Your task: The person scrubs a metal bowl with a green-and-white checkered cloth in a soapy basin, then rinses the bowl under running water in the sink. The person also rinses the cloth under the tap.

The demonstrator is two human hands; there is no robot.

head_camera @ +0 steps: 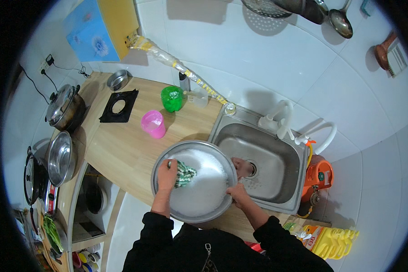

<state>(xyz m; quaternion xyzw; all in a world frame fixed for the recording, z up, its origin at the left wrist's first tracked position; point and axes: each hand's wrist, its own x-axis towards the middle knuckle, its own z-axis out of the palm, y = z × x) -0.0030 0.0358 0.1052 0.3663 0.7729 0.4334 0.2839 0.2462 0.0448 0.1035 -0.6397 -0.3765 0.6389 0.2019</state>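
A wide, shallow aluminium basin lies before me, overlapping the counter and the left edge of the sink. White suds or a soapy film seem to cover its inside. My left hand is closed around a green-and-white striped cloth, pressed to the left part of the basin. With my right hand I grip the basin's right rim, fingers partly hidden behind it. The stainless steel sink is just right of the basin, its drain showing beyond the rim.
Left of the sink, the wooden counter bears a pink cup, a cut green plastic bottle and a black square plate. White faucets rise behind the sink. An orange gas cylinder stands right. Pots line the left.
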